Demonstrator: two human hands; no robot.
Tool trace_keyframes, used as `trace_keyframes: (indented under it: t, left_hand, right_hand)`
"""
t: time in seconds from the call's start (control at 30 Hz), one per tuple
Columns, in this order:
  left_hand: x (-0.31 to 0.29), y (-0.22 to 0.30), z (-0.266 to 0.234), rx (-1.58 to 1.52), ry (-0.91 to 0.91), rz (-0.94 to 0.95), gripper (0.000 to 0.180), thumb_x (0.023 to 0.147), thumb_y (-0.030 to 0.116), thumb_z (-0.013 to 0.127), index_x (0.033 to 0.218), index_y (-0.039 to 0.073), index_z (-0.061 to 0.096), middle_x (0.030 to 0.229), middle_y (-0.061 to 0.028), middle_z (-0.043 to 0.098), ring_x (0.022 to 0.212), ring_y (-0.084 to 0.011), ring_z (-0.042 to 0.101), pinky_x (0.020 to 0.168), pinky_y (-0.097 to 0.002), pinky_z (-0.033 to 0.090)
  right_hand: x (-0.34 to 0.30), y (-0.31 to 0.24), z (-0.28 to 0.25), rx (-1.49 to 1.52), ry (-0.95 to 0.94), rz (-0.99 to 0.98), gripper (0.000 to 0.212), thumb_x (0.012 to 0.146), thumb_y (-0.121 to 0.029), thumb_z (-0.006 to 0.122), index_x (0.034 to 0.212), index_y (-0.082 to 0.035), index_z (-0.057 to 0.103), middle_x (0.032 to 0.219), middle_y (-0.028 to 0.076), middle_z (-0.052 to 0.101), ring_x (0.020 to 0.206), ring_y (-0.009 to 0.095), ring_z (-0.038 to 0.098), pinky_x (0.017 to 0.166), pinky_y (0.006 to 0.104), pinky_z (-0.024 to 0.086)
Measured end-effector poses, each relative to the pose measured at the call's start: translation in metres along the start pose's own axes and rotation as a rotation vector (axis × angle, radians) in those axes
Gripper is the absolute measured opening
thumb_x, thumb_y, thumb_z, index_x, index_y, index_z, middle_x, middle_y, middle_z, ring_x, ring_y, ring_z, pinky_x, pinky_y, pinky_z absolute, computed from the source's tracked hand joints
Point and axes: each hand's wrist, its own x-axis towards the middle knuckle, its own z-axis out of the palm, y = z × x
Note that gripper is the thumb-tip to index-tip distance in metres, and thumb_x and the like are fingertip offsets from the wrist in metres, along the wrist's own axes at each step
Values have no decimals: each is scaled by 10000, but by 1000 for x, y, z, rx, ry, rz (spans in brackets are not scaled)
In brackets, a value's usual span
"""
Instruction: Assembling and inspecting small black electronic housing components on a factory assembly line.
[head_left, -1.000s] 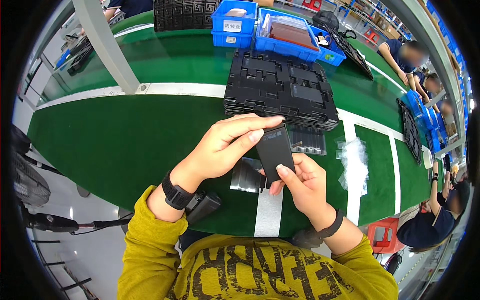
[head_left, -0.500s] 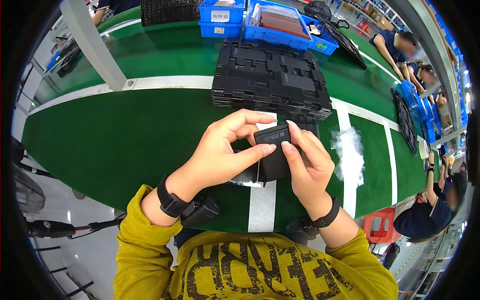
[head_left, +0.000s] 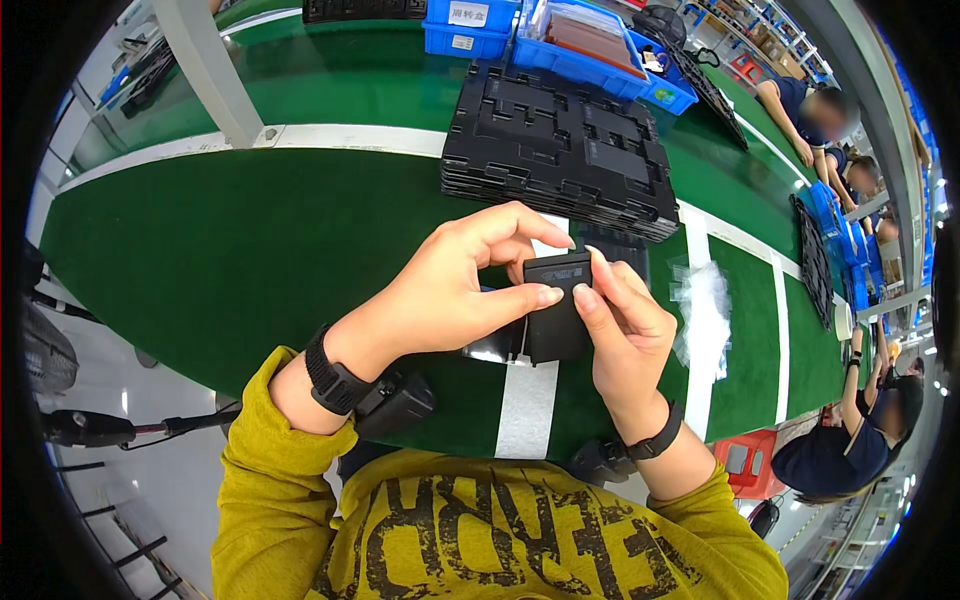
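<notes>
Between my two hands is a flat black rectangular piece [head_left: 558,325], which looks like a battery pack, held above the green table. My left hand [head_left: 480,275] grips its left side, thumb across the front face and index finger arched over the top edge. On the other side, my right hand [head_left: 630,325] pinches the right edge with thumb and fingers. Its upper end carries small pale print. Under my left hand a shiny dark piece [head_left: 490,350] shows in part; the rest is hidden. Just beyond my hands stands a stack of black moulded trays [head_left: 560,145].
Clear plastic film pieces [head_left: 703,320] lie right of my hands on the green table [head_left: 250,240]. Blue bins [head_left: 590,60] stand behind the trays, one holding brown-red sheets. A white post [head_left: 210,75] rises at the far left. Co-workers [head_left: 850,430] sit along the right.
My view has shifted slightly, so the trays and bins sit higher and further right. Both hands keep their grip on the black piece, with only slight finger movement.
</notes>
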Motion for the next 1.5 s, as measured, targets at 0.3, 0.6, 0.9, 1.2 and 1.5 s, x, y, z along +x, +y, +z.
trace_keyframes:
  t: [0.3, 0.6, 0.9, 1.2, 1.5]
  left_hand:
    - [2, 1, 3, -49, 27, 68, 416, 753, -35, 640, 1144, -10, 501, 1096, -80, 569, 919, -112, 574, 806, -250, 461]
    - [1, 2, 0, -74, -53, -23, 326, 766, -28, 634, 1077, -31, 534, 1016, -86, 605, 949, -125, 574, 823, -257, 463]
    - [-1, 3, 2, -99, -25, 25, 426, 772, -39, 611, 1176, -14, 479, 1056, -86, 583, 929, -109, 566, 802, -255, 455]
    - [0, 1, -2, 134, -10, 231, 438, 779, -35, 586, 1207, -14, 498, 1142, -114, 562, 1005, -159, 556, 889, -297, 430]
    - [1, 5, -9, -7, -90, 211, 387, 795, 21, 577, 1175, -24, 516, 1147, -129, 556, 1057, -185, 529, 924, -324, 408]
  right_hand:
    - [3, -7, -8, 86, -18, 113, 419, 767, 42, 629, 1176, 17, 539, 853, 67, 599, 798, 110, 550, 740, 244, 442]
    - [8, -4, -9, -129, -138, -196, 367, 762, 74, 595, 1124, 18, 581, 759, 52, 522, 684, 117, 488, 625, 215, 409]
    - [7, -10, -7, 182, -136, 45, 497, 792, 51, 575, 1268, 29, 435, 917, 90, 586, 831, 134, 552, 747, 239, 439]
    - [2, -18, -14, 116, -321, 358, 57, 810, -38, 621, 790, 12, 602, 619, 18, 617, 557, 22, 520, 508, 174, 401]
    - [1, -19, -8, -12, -312, 151, 89, 820, -44, 610, 745, 2, 621, 525, -18, 552, 477, 2, 419, 433, 176, 311]
